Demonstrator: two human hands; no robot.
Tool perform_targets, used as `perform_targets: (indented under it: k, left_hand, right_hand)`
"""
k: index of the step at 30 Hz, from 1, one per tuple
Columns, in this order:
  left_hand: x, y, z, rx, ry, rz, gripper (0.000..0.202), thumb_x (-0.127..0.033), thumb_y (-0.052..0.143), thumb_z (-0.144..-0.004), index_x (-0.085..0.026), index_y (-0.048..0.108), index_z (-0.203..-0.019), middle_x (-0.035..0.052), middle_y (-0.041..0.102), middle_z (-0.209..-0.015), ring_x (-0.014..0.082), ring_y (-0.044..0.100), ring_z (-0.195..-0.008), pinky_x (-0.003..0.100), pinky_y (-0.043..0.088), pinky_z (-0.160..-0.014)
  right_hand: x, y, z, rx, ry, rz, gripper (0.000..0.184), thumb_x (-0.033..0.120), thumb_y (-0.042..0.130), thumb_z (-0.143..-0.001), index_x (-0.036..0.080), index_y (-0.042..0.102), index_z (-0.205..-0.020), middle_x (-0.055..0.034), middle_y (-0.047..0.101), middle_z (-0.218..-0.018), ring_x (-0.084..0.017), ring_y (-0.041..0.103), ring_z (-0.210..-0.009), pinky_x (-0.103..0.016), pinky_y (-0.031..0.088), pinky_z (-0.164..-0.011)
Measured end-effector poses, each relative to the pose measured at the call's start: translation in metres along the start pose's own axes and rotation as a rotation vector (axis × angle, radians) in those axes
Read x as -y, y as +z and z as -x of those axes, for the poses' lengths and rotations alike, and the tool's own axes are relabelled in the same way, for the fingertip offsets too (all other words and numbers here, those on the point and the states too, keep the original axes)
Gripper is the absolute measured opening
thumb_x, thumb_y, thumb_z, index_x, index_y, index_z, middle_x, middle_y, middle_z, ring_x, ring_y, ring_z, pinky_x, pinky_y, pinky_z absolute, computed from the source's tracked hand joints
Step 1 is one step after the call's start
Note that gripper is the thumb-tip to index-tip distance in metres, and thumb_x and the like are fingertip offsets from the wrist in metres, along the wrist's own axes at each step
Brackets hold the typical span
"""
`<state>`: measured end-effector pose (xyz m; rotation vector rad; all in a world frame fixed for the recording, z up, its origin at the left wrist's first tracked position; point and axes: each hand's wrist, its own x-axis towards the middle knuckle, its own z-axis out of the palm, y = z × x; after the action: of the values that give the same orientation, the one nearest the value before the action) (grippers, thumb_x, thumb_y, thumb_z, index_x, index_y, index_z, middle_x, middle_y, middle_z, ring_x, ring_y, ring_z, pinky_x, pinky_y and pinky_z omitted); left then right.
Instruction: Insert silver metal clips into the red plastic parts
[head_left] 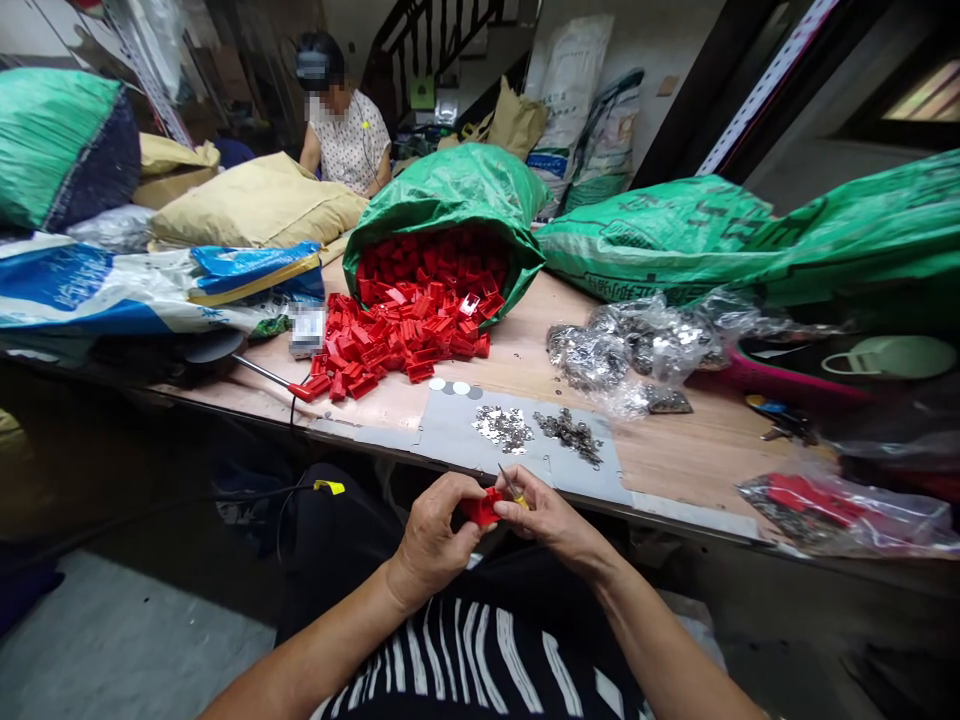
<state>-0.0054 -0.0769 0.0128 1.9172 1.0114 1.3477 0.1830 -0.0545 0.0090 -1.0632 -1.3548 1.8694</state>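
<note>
My left hand [437,535] is closed around a small red plastic part [481,507], held over my lap at the table's front edge. In my right hand [546,512] is a thin pointed tool with a yellow handle [517,497], its dark tip pointing up and away from me. The right fingertips also meet the right side of the red part. Just beyond my hands, a grey mat [450,440] bears a pile of shiny flat metal pieces [504,428] and a pile of darker small metal pieces [571,436].
A green sack [457,185] spills red plastic parts [397,330] across the table. Plastic bags of metal pieces [630,345] lie to the right, near more green sacks [675,235]. A red-handled tool [300,391] lies left. Another person [345,125] sits across the table.
</note>
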Motion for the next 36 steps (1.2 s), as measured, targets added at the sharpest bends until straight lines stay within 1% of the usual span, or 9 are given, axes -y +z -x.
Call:
perform_targets:
  k: [7, 12, 14, 16, 19, 21, 23, 28, 36]
  left_hand:
    - [0.005, 0.001, 0.005, 0.049, -0.154, 0.162, 0.023, -0.019, 0.074, -0.073, -0.019, 0.06, -0.091, 0.0032, 0.064, -0.085, 0.0149, 0.061, -0.075, 0.027, 0.05, -0.069]
    - [0.015, 0.004, 0.011, 0.047, -0.203, 0.279, 0.026, -0.022, 0.076, -0.071, -0.018, 0.061, -0.091, 0.0037, 0.064, -0.086, 0.0155, 0.062, -0.077, 0.027, 0.051, -0.07]
    - [0.018, 0.005, 0.012, 0.022, -0.257, 0.324, 0.026, -0.022, 0.076, -0.07, -0.018, 0.061, -0.09, 0.0035, 0.064, -0.086, 0.0157, 0.062, -0.078, 0.027, 0.051, -0.071]
    - [0.019, 0.006, 0.011, -0.01, -0.332, 0.392, 0.027, -0.022, 0.077, -0.07, -0.018, 0.061, -0.09, 0.0031, 0.064, -0.086, 0.0155, 0.063, -0.078, 0.027, 0.052, -0.072]
    - [0.016, 0.006, 0.008, -0.044, -0.445, 0.512, 0.03, -0.021, 0.078, -0.069, -0.017, 0.058, -0.091, 0.0017, 0.065, -0.085, 0.0144, 0.063, -0.078, 0.027, 0.051, -0.074]
    - [0.014, 0.004, 0.005, -0.055, -0.48, 0.562, 0.032, -0.021, 0.078, -0.069, -0.017, 0.057, -0.092, 0.0011, 0.065, -0.085, 0.0137, 0.063, -0.078, 0.027, 0.051, -0.075]
    - [0.013, 0.003, 0.004, -0.064, -0.485, 0.583, 0.033, -0.021, 0.078, -0.068, -0.017, 0.056, -0.092, 0.001, 0.065, -0.086, 0.0134, 0.063, -0.078, 0.027, 0.051, -0.075]
    - [0.014, 0.0, 0.004, -0.082, -0.494, 0.573, 0.033, -0.023, 0.078, -0.069, -0.017, 0.056, -0.093, 0.0014, 0.064, -0.087, 0.0142, 0.063, -0.079, 0.028, 0.052, -0.076]
    - [0.014, 0.0, 0.002, -0.086, -0.505, 0.588, 0.034, -0.023, 0.078, -0.068, -0.017, 0.056, -0.093, 0.0006, 0.063, -0.087, 0.0138, 0.062, -0.081, 0.027, 0.05, -0.076]
  right_hand:
    - [-0.004, 0.003, 0.006, 0.02, 0.054, -0.233, 0.037, 0.037, 0.076, -0.072, 0.02, 0.047, -0.087, 0.0074, 0.037, -0.069, -0.004, 0.024, -0.051, -0.021, 0.015, -0.046]
    - [-0.005, 0.005, 0.01, 0.041, 0.097, -0.288, 0.041, 0.041, 0.077, -0.068, 0.019, 0.046, -0.087, 0.0095, 0.037, -0.062, -0.002, 0.021, -0.045, -0.019, 0.014, -0.043]
    - [-0.002, 0.003, 0.009, 0.036, 0.09, -0.186, 0.041, 0.044, 0.074, -0.071, 0.02, 0.048, -0.091, 0.0082, 0.042, -0.065, -0.003, 0.026, -0.046, -0.019, 0.018, -0.043]
    - [0.003, -0.003, 0.006, -0.024, 0.04, 0.026, 0.038, 0.048, 0.069, -0.075, 0.021, 0.051, -0.096, 0.0035, 0.053, -0.075, -0.006, 0.038, -0.051, -0.019, 0.027, -0.045]
    - [0.012, -0.016, -0.004, -0.278, -0.138, 0.545, 0.023, 0.041, 0.059, -0.084, 0.021, 0.058, -0.094, -0.004, 0.063, -0.093, -0.015, 0.056, -0.073, -0.027, 0.043, -0.063]
    - [0.015, -0.024, -0.012, -0.438, -0.222, 0.887, 0.012, 0.031, 0.055, -0.086, 0.022, 0.061, -0.092, -0.0054, 0.066, -0.094, -0.02, 0.059, -0.085, -0.032, 0.044, -0.075]
    - [0.016, -0.028, -0.021, -0.504, -0.25, 1.103, 0.011, 0.024, 0.052, -0.087, 0.022, 0.061, -0.093, -0.0062, 0.066, -0.095, -0.021, 0.06, -0.086, -0.033, 0.044, -0.078]
    - [0.018, -0.027, -0.036, -0.52, -0.261, 1.287, 0.012, 0.02, 0.05, -0.088, 0.022, 0.061, -0.092, -0.0061, 0.067, -0.094, -0.02, 0.062, -0.084, -0.03, 0.045, -0.074]
    - [0.025, -0.023, -0.049, -0.522, -0.217, 1.384, 0.009, 0.02, 0.053, -0.088, 0.021, 0.062, -0.09, -0.0056, 0.067, -0.094, -0.019, 0.062, -0.084, -0.028, 0.044, -0.072]
